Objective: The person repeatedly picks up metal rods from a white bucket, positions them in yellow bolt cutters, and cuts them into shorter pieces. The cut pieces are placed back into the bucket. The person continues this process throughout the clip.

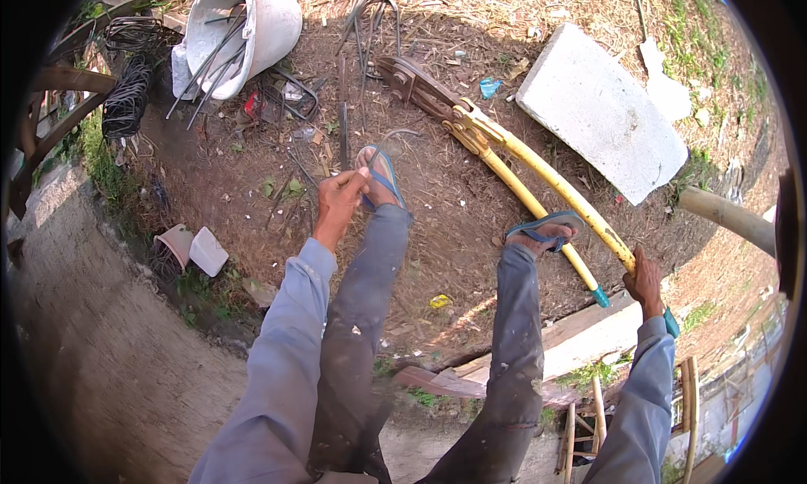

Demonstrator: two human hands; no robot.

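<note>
My left hand (339,200) is closed in a pinch above my left sandalled foot (382,175). A thin, bent metal rod (388,136) rises from its fingertips and curves off to the right. My right hand (646,281) wraps round the end of one handle of a large yellow bolt cutter (546,175). The tool lies slanted across the ground, its dark rusty jaws (414,82) toward the far left. My right foot (551,229), in a blue sandal, rests over the lower handle, whose teal grip (599,297) sticks out below.
A tipped white bucket (267,30) holds several rods at the far left, beside bundles of black wire (128,97). Bent rods (374,22) lie beyond the jaws. A pale slab (601,114) and a bamboo pole (727,218) lie right. Planks (580,337) lie near my right foot.
</note>
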